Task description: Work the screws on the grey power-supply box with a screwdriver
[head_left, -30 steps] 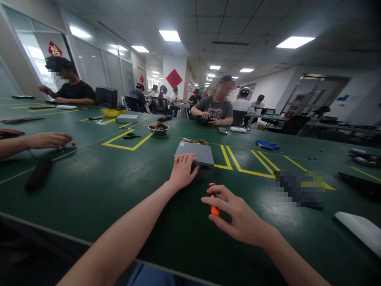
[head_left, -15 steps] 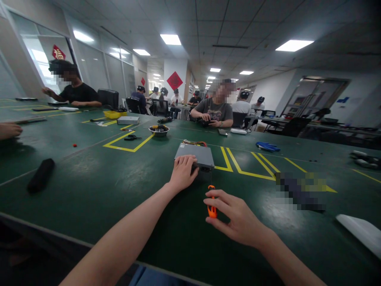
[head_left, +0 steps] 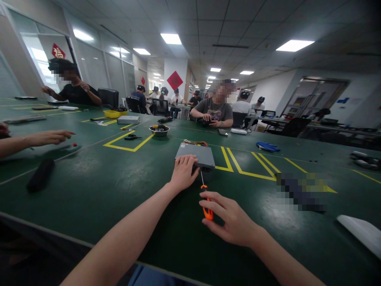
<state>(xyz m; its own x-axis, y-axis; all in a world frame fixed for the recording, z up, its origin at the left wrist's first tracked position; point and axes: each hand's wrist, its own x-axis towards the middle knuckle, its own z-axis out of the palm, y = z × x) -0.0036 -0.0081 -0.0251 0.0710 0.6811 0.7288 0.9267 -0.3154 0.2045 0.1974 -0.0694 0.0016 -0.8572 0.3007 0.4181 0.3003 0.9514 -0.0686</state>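
A grey metal power supply unit (head_left: pixel 202 155) lies on the green table in front of me, with coloured cables at its far side. My left hand (head_left: pixel 185 171) grips its near left corner, fingers over the top and thumb at the front face. My right hand (head_left: pixel 228 217) holds an orange-and-black screwdriver (head_left: pixel 208 213) by the handle between fingers and thumb. The screwdriver's thin shaft points away from me at the unit's near face. Whether its tip touches a screw is too small to tell.
A metal bowl (head_left: pixel 159 132) of tools stands beyond, near black clips (head_left: pixel 132 137). Blue gloves (head_left: pixel 268 147) lie to the right. A black case (head_left: pixel 41 174) and a co-worker's hand (head_left: pixel 53 137) are at left. A white object (head_left: pixel 360 234) sits at the right edge.
My right hand and the screwdriver have moved slightly left, and the shaft now slants left. My left hand stays on the power supply unit. A co-worker's hand has reached in from the left.
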